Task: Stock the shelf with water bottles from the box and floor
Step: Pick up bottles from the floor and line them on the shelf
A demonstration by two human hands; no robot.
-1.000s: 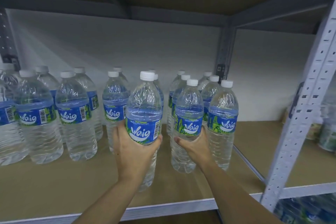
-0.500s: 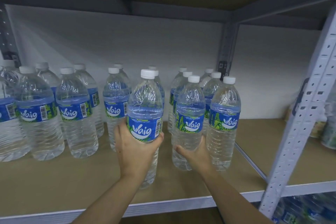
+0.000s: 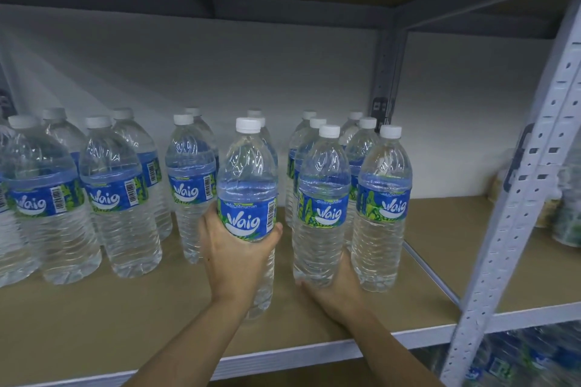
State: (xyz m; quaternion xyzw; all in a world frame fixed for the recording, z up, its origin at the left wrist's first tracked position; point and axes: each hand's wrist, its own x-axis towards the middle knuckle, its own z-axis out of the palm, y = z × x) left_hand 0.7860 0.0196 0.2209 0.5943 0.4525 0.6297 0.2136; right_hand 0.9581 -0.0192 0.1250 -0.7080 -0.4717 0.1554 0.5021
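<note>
Between left fingers (image 3: 276,229): perhaps grounded bottle (image 3: 246,185)

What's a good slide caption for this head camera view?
Left hand gripping a clear blue-labelled water bottle, right hand steadying its neighbour on the shelf.

The left hand (image 3: 234,256) covers the lower body of the bottle (image 3: 247,185) it wraps, and the right hand (image 3: 338,287) sits half tucked behind the base of its neighbour (image 3: 323,207). Back-row bottles (image 3: 309,118) show only caps. Leftmost bottle (image 3: 4,198) is cut by the frame. Below the shelf (image 3: 94,317), blurred bottles (image 3: 528,355); the containers (image 3: 569,217) far right are unreadable.
</note>
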